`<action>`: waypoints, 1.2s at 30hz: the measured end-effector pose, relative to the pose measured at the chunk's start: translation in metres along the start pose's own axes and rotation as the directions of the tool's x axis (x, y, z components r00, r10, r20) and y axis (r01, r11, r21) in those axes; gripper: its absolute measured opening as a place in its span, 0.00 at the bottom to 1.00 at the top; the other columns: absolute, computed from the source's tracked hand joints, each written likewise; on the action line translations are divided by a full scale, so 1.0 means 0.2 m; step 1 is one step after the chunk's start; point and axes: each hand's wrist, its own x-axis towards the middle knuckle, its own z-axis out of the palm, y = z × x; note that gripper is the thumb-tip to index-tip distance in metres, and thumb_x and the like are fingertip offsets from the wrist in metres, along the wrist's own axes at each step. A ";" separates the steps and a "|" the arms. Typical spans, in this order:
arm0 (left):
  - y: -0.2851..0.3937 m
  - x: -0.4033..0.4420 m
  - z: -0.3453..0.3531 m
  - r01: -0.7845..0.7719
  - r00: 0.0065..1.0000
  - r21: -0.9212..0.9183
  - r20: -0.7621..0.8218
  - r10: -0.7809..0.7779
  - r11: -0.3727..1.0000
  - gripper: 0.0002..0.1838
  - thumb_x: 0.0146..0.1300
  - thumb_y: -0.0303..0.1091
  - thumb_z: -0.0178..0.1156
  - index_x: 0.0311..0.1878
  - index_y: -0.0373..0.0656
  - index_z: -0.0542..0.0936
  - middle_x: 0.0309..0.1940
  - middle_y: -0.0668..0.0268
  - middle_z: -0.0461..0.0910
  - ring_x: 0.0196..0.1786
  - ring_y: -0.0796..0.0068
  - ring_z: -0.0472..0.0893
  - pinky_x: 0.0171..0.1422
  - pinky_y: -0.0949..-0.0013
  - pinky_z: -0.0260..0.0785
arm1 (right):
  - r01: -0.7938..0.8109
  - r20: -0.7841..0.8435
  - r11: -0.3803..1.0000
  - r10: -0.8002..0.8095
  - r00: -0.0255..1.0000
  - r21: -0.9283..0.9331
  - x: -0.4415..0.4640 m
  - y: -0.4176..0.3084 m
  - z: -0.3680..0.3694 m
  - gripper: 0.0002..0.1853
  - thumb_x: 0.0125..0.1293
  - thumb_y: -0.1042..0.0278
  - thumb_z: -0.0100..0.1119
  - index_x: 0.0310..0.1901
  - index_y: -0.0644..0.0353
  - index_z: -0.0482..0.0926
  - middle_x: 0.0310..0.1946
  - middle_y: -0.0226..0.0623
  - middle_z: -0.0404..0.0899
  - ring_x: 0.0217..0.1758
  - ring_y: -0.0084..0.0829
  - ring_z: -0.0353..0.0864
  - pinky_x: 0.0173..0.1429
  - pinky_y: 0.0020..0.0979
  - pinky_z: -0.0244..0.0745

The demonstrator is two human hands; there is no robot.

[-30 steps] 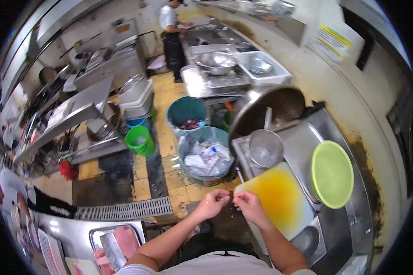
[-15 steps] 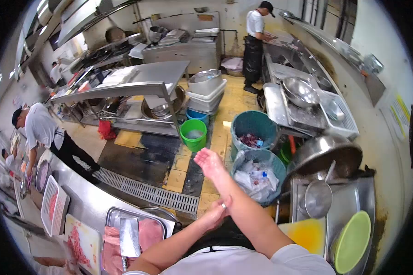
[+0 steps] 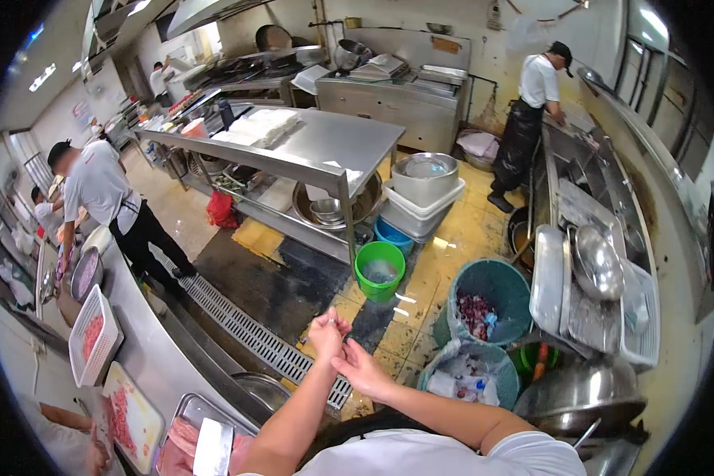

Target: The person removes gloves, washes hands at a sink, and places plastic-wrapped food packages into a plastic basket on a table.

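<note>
My left hand [image 3: 328, 333] is raised in front of me over the floor, its fingers curled in and a ring on one of them. I see nothing held in it. Just below, my right hand [image 3: 362, 371] touches the left hand near the wrist, its fingers stretched out and holding nothing. At the lower left, a cleaver [image 3: 213, 448] lies across pieces of pink meat [image 3: 184, 436] in a metal tray [image 3: 194, 404]. Beside the tray, chopped meat [image 3: 121, 416] sits on a white cutting board [image 3: 147, 420].
A white basket [image 3: 117, 337] of meat stands on the steel counter [image 3: 155, 349]. Ahead are a green bucket [image 3: 379, 274] and a steel table [image 3: 333, 143]. Two waste bins [image 3: 444, 317] stand at right, near a large metal bowl [image 3: 583, 397]. Co-workers stand at left and back right.
My left hand has left the right forearm and moved forward. My right arm has drawn back, bringing that hand to the left wrist. The view has turned rightward in tilt and shifted.
</note>
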 end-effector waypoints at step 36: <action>0.41 1.72 1.55 -0.644 0.722 0.580 0.676 0.146 0.498 0.14 0.65 0.33 0.70 0.51 0.38 0.87 0.52 0.50 0.86 0.56 0.50 0.85 0.62 0.58 0.77 | -0.207 -0.075 0.941 0.194 0.978 -0.268 2.39 -0.92 -1.75 0.13 0.71 0.71 0.66 0.52 0.68 0.81 0.37 0.37 0.86 0.37 0.25 0.85 0.43 0.29 0.83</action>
